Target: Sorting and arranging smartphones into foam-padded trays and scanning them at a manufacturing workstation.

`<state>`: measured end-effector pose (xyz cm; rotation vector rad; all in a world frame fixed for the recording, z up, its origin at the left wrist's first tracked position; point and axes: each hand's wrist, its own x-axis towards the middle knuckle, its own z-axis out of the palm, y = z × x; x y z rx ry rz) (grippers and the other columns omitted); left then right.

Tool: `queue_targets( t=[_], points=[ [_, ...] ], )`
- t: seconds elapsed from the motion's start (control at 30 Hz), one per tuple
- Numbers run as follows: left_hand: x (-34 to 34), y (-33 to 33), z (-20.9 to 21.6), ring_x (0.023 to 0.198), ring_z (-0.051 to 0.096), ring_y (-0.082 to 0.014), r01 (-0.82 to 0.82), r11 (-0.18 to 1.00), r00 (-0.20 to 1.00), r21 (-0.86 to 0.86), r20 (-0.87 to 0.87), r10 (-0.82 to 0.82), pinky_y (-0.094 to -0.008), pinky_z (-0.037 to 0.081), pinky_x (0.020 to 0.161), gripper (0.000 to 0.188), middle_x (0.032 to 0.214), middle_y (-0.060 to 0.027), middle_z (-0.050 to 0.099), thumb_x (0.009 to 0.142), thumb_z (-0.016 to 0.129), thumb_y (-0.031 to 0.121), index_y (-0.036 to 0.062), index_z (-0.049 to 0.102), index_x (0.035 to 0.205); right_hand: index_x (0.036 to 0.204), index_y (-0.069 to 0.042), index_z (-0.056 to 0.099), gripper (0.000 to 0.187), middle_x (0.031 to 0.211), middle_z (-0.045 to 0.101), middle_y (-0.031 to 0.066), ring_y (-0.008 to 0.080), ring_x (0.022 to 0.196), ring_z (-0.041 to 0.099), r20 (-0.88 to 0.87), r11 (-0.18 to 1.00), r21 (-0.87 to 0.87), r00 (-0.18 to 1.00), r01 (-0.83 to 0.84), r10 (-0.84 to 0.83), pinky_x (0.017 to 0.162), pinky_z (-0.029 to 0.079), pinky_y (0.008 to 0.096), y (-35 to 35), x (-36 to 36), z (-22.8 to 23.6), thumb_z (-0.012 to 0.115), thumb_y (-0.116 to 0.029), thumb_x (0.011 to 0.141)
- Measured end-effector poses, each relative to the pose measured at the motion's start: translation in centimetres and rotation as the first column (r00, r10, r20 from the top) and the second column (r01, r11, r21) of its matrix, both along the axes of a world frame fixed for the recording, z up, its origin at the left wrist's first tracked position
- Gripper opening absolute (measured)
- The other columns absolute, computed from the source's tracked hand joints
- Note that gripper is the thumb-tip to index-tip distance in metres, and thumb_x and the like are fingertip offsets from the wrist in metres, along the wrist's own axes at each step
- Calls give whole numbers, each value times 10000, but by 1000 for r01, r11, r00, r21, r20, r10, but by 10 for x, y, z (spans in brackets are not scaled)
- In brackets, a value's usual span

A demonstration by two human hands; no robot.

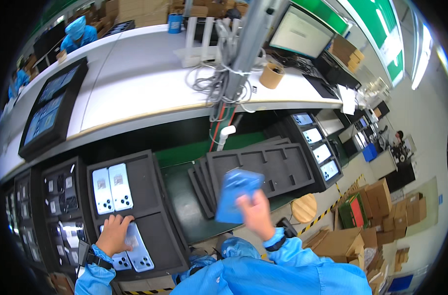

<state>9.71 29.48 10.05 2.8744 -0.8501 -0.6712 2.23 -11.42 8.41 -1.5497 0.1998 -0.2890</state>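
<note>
At the lower left, my left hand point(115, 235) is closed at the upper ends of two light-blue phones, partly covering them. The right one of the pair point(139, 250) shows its camera lenses at the lower end. They lie in the front half of a black foam tray point(167, 246). Two more light-blue phones point(119, 187) lie side by side in the tray's far half. My right hand point(257, 214) is raised near the middle, pinching a flat blue rectangular piece point(236, 191) by its right edge. Blur hides exactly what that piece is.
Stacked black trays point(283, 169) lie behind my right hand. Another tray of phones point(327, 160) stands beyond them. Trays with dark parts point(61, 196) are at far left. A white bench point(135, 64) with a grey post point(246, 54) runs across. Cardboard boxes point(342, 246) and a round stool point(304, 207) are right.
</note>
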Motion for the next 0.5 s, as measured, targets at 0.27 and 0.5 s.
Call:
queue_targets(
  t=[0.27,0.5],
  points=[
    [17,-17,43,860,609,-313,56,997,963,47,-266,-42,-400,471,750,440,820,-157,638,549,904,225,24,667,861,1131,18,607,265,992,691,107,211,869,665,-321,862,-367,822,350,-471,778,530,365,-300,7,-54,650,-125,912],
    [-13,-141,137,583,622,-182,-480,502,855,-719,-256,451,-304,482,520,446,780,-114,638,772,646,24,34,489,1190,1319,34,526,610,1139,649,243,364,1049,641,-143,556,-817,879,155,-456,908,502,418,-347,46,-79,738,-197,795]
  ],
)
